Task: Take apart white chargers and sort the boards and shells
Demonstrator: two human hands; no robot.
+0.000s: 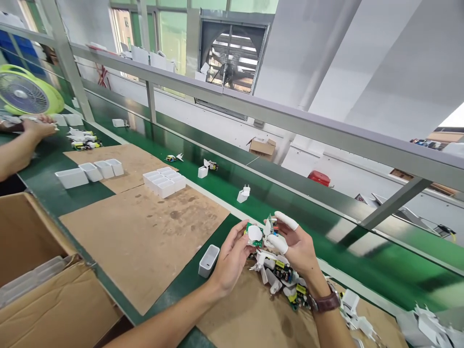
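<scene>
My left hand (234, 253) is closed on a green circuit board (258, 242) with a white patch on its face. Close beside it, my right hand (299, 246), with white finger cots on two fingers, pinches another small circuit board (269, 226) with a white piece against it. Whether the two boards are joined by wires I cannot tell. Below both hands lies a pile of charger circuit boards (282, 273) with white plug parts. An open white plastic case (209, 261) stands left of my left hand.
White cases (165, 186) stand in a block on brown cardboard (152, 241), and more cases (72, 179) are farther left. Charger parts (243, 193) rest on the green belt (224, 186). A co-worker's hand (39, 128) is near a green fan (29, 92). Cardboard box (54, 309) lower left; metal rail (253, 108) above.
</scene>
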